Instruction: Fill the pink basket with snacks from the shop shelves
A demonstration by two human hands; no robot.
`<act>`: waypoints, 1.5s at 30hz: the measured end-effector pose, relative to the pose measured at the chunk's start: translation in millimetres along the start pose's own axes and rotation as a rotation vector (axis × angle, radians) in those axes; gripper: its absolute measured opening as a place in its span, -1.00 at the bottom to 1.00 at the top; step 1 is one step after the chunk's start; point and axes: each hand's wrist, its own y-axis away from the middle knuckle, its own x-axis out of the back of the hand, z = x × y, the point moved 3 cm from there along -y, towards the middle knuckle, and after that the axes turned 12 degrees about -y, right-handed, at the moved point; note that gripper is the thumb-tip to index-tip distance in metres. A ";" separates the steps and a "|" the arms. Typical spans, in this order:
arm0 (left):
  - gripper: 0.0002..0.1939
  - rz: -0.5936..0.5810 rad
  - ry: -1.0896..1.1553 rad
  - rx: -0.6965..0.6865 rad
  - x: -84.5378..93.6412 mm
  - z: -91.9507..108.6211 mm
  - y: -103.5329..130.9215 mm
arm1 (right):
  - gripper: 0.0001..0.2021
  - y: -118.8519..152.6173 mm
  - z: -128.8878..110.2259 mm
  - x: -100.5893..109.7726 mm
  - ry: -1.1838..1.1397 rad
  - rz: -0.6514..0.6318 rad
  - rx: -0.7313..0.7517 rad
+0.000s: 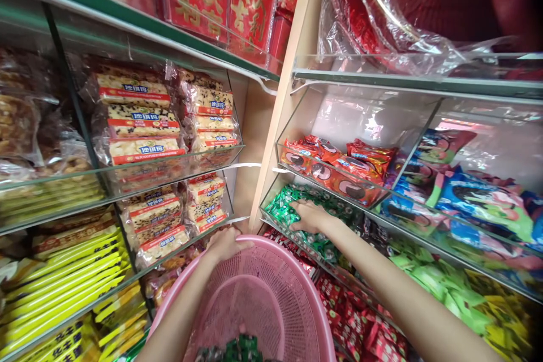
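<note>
My left hand (224,244) is closed over the far rim of a pink plastic mesh basket (292,263). Some green-wrapped candies (242,348) lie in its bottom, close to the lower edge of the view. To the right, my right hand (311,216) reaches into a glass-fronted shelf bin. Its fingers are stretched out over a heap of green-wrapped candies (280,203) and touch them. The undersides of these fingers are hidden.
Red snack packets (339,161) fill the shelf above the green candies, beside blue bags (483,198). Below are red-wrapped candies (360,311) and light green packets (441,277). Packaged puffed-grain bars (144,119) and yellow packets (63,288) stand left. Glass shelf edges surround the bins.
</note>
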 end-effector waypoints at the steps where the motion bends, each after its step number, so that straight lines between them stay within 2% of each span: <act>1: -0.41 -0.001 0.000 0.002 -0.3 0.2 -0.4 | -0.34 0.6 -0.4 0.6 0.006 0.005 0.007; 7: -0.46 -0.004 0.000 0.003 -1.8 2.1 -2.6 | -0.37 1.5 -6.6 -0.9 0.038 0.016 0.014; 13: -0.46 -0.002 -0.001 -0.007 -1.9 4.3 -3.2 | -0.40 -4.1 -12.3 -7.9 0.052 0.017 -0.062; 21: -0.42 0.002 -0.006 -0.015 -1.9 3.8 -0.6 | -0.58 -1.3 -9.1 -1.9 0.077 0.046 0.026; 29: -0.41 -0.002 -0.013 -0.019 -0.2 7.3 0.0 | -0.40 -4.6 -6.1 -13.7 0.064 0.060 0.026; 37: -0.41 0.009 -0.016 -0.019 -1.9 6.3 -1.5 | -0.59 -3.6 -9.7 -13.3 0.076 0.090 0.089; 45: -0.39 0.008 -0.015 -0.019 -0.3 7.7 -2.0 | -0.71 -17.1 0.9 -9.6 0.020 0.107 0.131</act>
